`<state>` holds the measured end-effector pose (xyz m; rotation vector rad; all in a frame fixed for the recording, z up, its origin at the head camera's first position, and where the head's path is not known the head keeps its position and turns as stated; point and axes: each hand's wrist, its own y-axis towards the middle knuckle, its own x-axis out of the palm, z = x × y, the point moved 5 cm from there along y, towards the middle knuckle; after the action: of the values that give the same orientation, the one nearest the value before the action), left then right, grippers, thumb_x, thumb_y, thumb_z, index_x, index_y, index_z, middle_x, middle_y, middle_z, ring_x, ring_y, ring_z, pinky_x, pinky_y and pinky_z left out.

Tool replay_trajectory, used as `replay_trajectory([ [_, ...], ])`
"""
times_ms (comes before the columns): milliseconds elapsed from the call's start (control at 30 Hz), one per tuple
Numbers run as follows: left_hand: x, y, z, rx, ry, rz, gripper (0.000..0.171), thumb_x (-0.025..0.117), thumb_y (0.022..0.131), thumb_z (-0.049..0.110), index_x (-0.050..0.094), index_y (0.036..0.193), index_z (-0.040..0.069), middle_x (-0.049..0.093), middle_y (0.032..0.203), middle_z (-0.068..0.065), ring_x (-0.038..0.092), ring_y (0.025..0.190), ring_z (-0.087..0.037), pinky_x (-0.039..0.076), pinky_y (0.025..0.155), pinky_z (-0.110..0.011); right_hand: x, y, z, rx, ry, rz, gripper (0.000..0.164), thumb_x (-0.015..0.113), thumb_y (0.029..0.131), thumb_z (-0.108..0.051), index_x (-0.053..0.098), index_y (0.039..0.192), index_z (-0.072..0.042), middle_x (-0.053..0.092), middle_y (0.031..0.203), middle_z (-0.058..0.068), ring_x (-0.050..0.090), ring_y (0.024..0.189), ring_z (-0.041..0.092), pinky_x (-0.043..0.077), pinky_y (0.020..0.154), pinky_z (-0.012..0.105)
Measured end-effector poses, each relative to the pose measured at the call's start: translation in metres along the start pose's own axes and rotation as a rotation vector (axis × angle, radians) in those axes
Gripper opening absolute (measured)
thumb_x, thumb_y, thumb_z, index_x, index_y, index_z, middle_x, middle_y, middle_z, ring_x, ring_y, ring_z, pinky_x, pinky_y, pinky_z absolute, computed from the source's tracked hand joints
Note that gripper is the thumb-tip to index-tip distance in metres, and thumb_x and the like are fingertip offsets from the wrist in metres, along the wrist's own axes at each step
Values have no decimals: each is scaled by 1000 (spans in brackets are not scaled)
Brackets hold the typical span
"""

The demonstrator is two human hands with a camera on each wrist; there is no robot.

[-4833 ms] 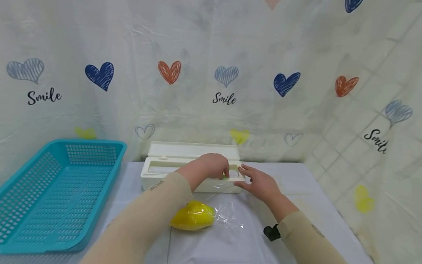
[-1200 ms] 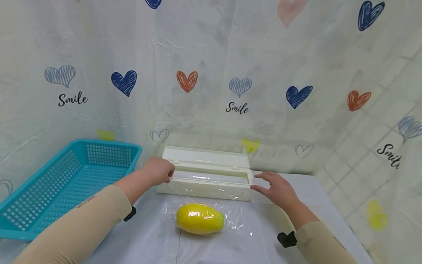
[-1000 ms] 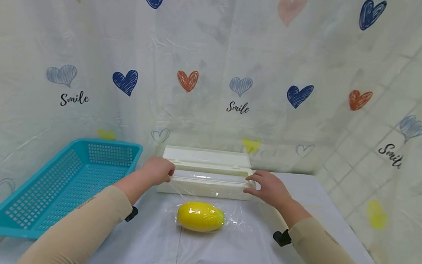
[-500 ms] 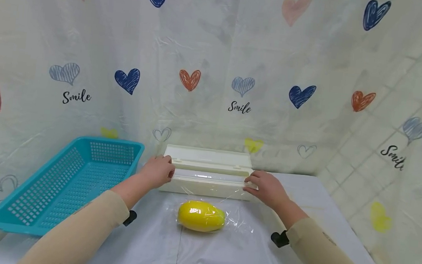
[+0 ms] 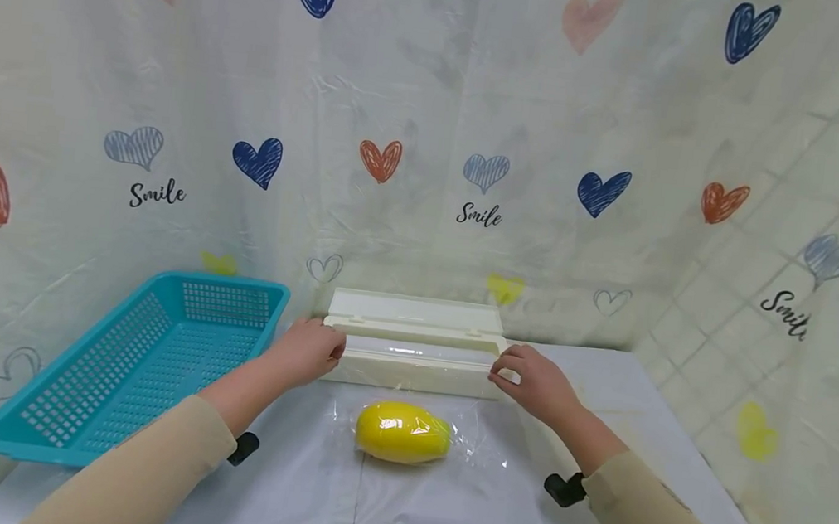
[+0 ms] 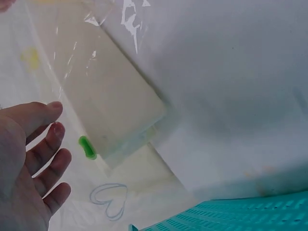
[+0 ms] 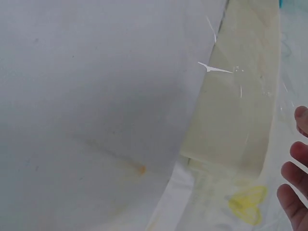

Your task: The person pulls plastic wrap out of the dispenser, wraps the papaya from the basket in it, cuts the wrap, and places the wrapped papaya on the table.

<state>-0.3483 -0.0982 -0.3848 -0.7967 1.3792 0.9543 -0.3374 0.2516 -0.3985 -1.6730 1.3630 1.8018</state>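
A cream cling film dispenser (image 5: pixel 413 375) stands at the back of the table, lid raised, with a roll of film (image 5: pixel 419 350) inside. Its green cutter slide (image 6: pixel 87 147) shows at the left end. My left hand (image 5: pixel 307 352) is at that end, thumb and forefinger pinching the film's edge. At the right end my right hand (image 5: pixel 540 382) pinches the film between thumb and forefinger, other fingers loosely bent. Clear cling film (image 7: pixel 240 91) hangs over the dispenser's front. Before it lies a yellow oblong fruit (image 5: pixel 402 433) with a greenish end, with clear film around it.
A turquoise slotted plastic basket (image 5: pixel 133 370) stands on the left, close to my left forearm. A white cloth (image 5: pixel 427 512) covers the table. Behind hangs a plastic curtain (image 5: pixel 407 236) printed with hearts, which also runs along the right side.
My left hand has gone from the cutter slide near the dispenser's right end to its left end. My right hand has moved in from beside the box and brought thumb and forefinger together.
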Motion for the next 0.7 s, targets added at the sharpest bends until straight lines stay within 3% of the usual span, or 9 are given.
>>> replay_trajectory([
  [100, -1, -6, 3, -23, -51, -7, 12, 75, 89, 20, 65, 95, 19, 57, 80, 8, 48, 83, -18, 42, 76, -32, -4, -5, -2, 47, 35, -44, 9, 79, 85, -22, 71, 86, -26, 63, 96, -7, 60, 95, 18, 53, 82, 40],
  [267, -5, -19, 11, -17, -89, 3, 18, 74, 89, 17, 66, 106, 19, 60, 84, 9, 51, 84, -17, 46, 79, -32, -12, -15, -9, 37, 52, -71, 12, 79, 85, -20, 70, 85, -27, 64, 93, -8, 60, 92, 17, 53, 80, 40],
  [500, -12, -45, 22, 90, -44, 53, 7, 72, 89, 15, 69, 95, 19, 58, 79, 13, 51, 82, -13, 44, 83, -35, -22, -32, -21, -19, 40, -68, 17, 81, 83, -20, 68, 85, -31, 60, 93, -16, 59, 90, 10, 53, 77, 34],
  [700, -10, -62, 25, 102, -56, 76, 11, 72, 87, 17, 65, 86, 25, 53, 78, 16, 48, 81, -10, 43, 79, -31, -31, -45, -34, -83, 21, -45, 19, 83, 81, -20, 68, 86, -31, 61, 95, -16, 60, 90, 9, 55, 75, 31],
])
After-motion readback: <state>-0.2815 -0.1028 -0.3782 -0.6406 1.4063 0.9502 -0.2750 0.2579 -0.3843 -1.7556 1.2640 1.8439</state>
